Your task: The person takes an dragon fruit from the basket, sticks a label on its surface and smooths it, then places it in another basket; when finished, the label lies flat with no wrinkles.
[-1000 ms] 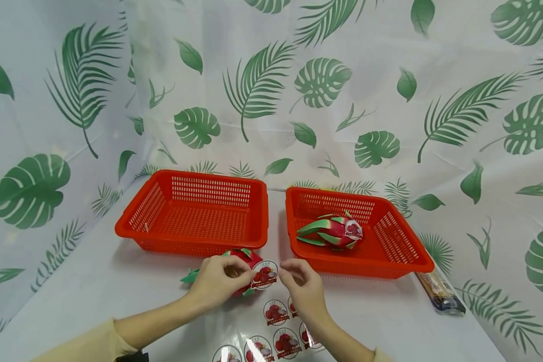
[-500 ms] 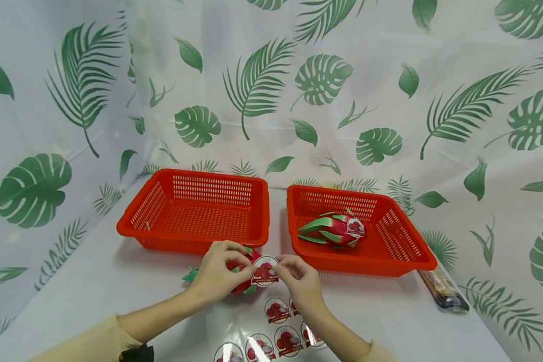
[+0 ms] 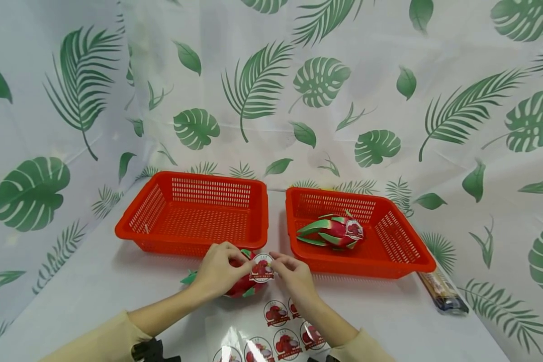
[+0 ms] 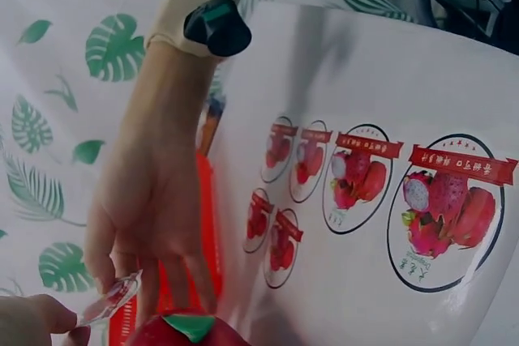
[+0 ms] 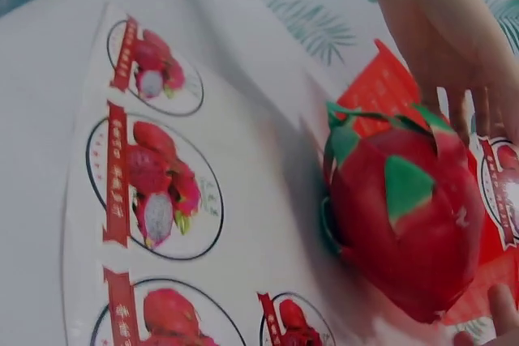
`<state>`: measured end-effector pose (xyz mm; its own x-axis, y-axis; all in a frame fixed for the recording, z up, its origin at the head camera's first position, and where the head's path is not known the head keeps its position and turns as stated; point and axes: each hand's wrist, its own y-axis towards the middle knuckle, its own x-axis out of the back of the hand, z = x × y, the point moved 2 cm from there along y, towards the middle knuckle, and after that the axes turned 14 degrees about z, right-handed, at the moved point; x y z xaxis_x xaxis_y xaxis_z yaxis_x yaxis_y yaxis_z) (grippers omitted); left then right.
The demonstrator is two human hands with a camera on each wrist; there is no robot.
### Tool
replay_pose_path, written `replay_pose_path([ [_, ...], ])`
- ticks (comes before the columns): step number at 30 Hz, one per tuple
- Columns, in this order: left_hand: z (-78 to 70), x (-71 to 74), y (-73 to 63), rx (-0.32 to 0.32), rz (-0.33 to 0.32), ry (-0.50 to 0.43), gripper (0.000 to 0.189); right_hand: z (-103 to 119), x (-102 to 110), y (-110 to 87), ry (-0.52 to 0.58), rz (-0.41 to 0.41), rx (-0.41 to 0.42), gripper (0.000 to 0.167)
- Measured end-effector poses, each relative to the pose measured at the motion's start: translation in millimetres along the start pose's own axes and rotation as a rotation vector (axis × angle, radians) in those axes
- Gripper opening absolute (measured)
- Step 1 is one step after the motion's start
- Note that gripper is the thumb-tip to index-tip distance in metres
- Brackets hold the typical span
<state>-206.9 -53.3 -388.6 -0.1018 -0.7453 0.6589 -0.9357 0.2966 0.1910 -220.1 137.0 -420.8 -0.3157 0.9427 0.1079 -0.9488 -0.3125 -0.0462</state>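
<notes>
Both hands hold a round dragon fruit sticker (image 3: 262,270) upright by its edges. My left hand (image 3: 219,271) pinches its left edge between thumb and finger. On the opposite edge, the thumb and finger of my right hand (image 3: 295,281) pinch it. Right behind the sticker lies a red dragon fruit (image 3: 244,287) with green scales, partly hidden by the left hand. In the right wrist view the dragon fruit (image 5: 405,224) shows almost whole, beside the sticker (image 5: 504,188); whether they touch I cannot tell.
A clear sheet of several round stickers (image 3: 253,327) lies on the white table (image 3: 412,322) below the hands. Behind stands a red basket (image 3: 192,246); another red basket (image 3: 357,266) at right holds a labelled dragon fruit (image 3: 332,231). A packet (image 3: 443,294) lies beyond it.
Both hands have shifted slightly left and up with the sticker, which now overlaps the dragon fruit more in the head view. Each hand keeps its pinch.
</notes>
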Motion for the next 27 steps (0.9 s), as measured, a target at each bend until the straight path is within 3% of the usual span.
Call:
replay_pose_path([
  [6, 0.3, -1.9, 1.0, 0.035, 0.024, 0.039, 0.016, -9, 1, 0.1, 0.144, 0.065, -0.060, 0.036],
  [15, -0.1, -2.8, 2.2, 0.016, 0.020, 0.125, 0.019, -11, -1, -6.5, 0.174, 0.054, -0.103, 0.048],
  [27, 1.0, -5.0, 2.3, 0.036, 0.029, 0.148, 0.019, -17, -5, -7.1, 0.172, 0.035, -0.110, 0.042],
])
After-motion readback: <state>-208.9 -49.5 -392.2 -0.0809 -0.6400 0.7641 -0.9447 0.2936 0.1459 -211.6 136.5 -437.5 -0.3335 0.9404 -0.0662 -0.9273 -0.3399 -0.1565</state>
